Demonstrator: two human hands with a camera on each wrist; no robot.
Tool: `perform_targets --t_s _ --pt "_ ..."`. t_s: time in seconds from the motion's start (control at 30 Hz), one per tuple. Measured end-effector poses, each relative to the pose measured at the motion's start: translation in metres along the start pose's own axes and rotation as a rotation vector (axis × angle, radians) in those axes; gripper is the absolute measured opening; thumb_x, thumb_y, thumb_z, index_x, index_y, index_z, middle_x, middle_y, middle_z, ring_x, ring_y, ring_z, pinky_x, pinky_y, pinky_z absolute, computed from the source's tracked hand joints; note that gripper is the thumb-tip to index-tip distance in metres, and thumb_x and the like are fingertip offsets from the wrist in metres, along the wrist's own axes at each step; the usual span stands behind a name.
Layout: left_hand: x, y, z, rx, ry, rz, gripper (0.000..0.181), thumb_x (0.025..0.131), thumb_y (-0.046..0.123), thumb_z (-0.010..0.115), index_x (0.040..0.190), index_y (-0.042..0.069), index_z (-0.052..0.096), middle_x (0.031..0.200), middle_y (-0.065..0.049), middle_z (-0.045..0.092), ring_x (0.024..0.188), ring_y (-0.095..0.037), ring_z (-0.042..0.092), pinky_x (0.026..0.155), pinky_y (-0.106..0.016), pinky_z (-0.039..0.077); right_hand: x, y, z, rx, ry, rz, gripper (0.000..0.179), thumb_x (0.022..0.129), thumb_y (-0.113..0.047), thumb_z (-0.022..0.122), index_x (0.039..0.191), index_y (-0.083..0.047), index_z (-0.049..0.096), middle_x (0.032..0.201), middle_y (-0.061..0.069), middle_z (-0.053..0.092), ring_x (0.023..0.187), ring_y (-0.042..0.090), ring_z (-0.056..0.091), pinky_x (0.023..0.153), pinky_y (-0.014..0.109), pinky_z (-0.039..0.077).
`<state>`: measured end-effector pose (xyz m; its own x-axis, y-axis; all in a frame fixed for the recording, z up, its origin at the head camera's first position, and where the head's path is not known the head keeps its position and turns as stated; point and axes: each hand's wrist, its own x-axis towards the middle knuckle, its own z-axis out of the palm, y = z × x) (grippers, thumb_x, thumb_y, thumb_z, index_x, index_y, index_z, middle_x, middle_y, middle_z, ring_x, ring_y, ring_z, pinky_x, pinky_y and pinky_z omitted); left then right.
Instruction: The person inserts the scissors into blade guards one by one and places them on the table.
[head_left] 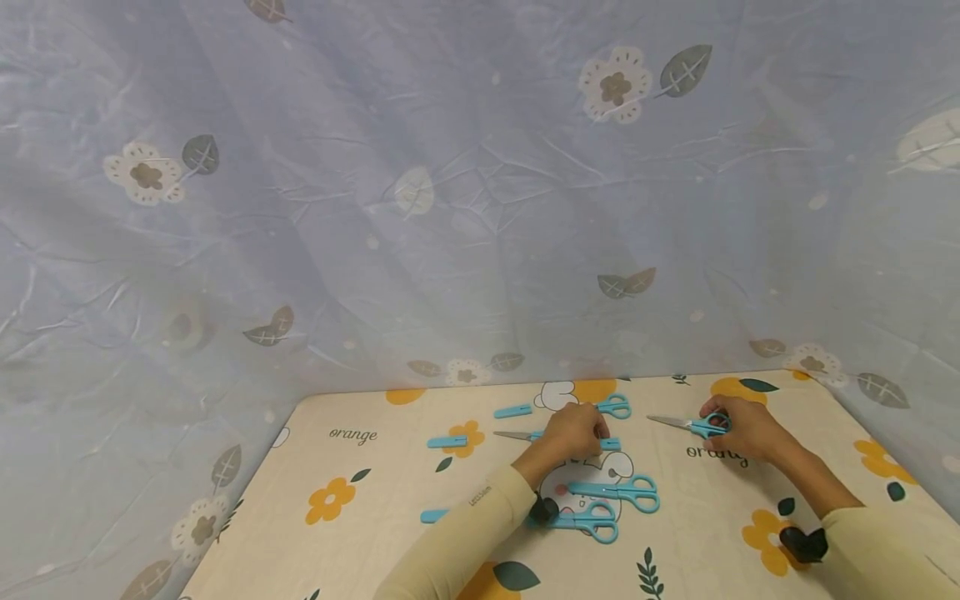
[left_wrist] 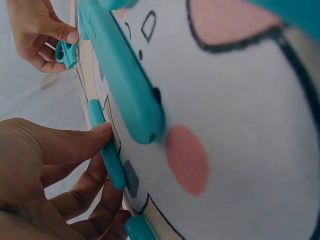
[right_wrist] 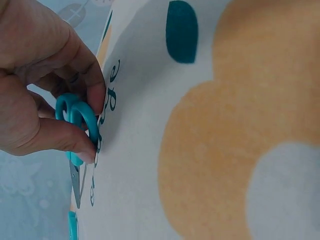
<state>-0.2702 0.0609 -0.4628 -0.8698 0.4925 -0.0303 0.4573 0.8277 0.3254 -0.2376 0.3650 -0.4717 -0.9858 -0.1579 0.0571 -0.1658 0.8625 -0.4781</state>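
In the head view my left hand (head_left: 573, 431) is over the middle of the table, pinching a turquoise blade cover (left_wrist: 111, 155) between thumb and fingers. Bare-bladed scissors (head_left: 513, 435) lie just left of that hand, which hides their handles. My right hand (head_left: 746, 429) grips a pair of turquoise-handled scissors (right_wrist: 77, 120) by the finger loops. Their bare metal blades (head_left: 667, 421) point left. Nearer to me lie two pairs with covered blades, one scissors (head_left: 641, 493) slightly behind the other scissors (head_left: 596, 522). The left forearm hides part of the nearer pair.
Another scissors (head_left: 617, 406) lies behind the left hand. Loose turquoise covers sit to the left: one cover (head_left: 513, 411) at the back, another cover (head_left: 447, 442) in front, and a turquoise end (head_left: 433, 516) beside the left sleeve. A patterned cloth (head_left: 262, 508) covers the table; a curtain (head_left: 480, 208) hangs behind.
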Motion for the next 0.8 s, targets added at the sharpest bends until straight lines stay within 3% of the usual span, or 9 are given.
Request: perform_targets --t_s 0.33,0.53,0.8 --pt "-0.002 0.002 -0.003 -0.051 -0.021 -0.003 0.019 0.087 0.005 0.083 0.095 0.022 0.082 0.091 0.009 0.072 0.074 -0.006 0.056 0.062 -0.022 0.048 -0.005 -0.001 0.003 0.006 0.056 0.005 0.038 0.08 -0.009 0.093 0.111 0.0 0.072 0.098 0.012 0.075 0.09 0.028 0.07 0.078 0.047 0.059" --pt "-0.003 0.004 -0.005 -0.034 -0.028 0.037 0.021 0.086 0.003 0.083 0.096 0.021 0.082 0.092 0.009 0.073 0.076 -0.005 0.056 0.063 -0.02 0.048 -0.01 -0.001 0.002 0.005 0.081 -0.03 0.032 0.081 -0.013 0.093 0.108 -0.005 0.076 0.097 0.009 0.075 0.087 0.022 0.069 0.073 0.041 0.056" --pt "-0.004 0.006 -0.006 -0.066 -0.043 0.017 0.023 0.085 0.0 0.082 0.093 0.022 0.081 0.096 0.009 0.075 0.074 -0.005 0.057 0.059 -0.02 0.048 -0.015 -0.003 0.001 0.059 0.076 -0.034 0.026 0.092 -0.01 0.083 0.116 -0.004 0.078 0.102 0.01 0.076 0.088 0.02 0.07 0.071 0.035 0.055"
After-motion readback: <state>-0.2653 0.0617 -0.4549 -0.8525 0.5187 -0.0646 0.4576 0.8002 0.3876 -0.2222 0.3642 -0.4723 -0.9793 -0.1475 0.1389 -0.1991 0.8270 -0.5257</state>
